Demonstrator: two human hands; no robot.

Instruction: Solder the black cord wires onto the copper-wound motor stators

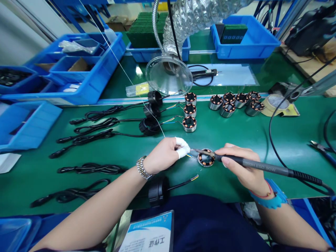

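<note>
My left hand, with white covers on its thumb and fingertip, is pinched closed. Thin coloured wires stick out at its fingertips, and a strand of solder wire runs down from above into it. My right hand grips a soldering iron like a pen. The iron's tip points left, close to my left fingertips, and its metal shaft passes over a ring-shaped motor stator with copper windings on the green mat. Whether the tip touches the wires I cannot tell. Nearer me lies a black cap with a stripped cable end.
Three stators wired to capped black cables lie left of centre. Several loose stators stand at the back right. A clear fume funnel hangs behind. Blue bins line the back left; pliers rest right.
</note>
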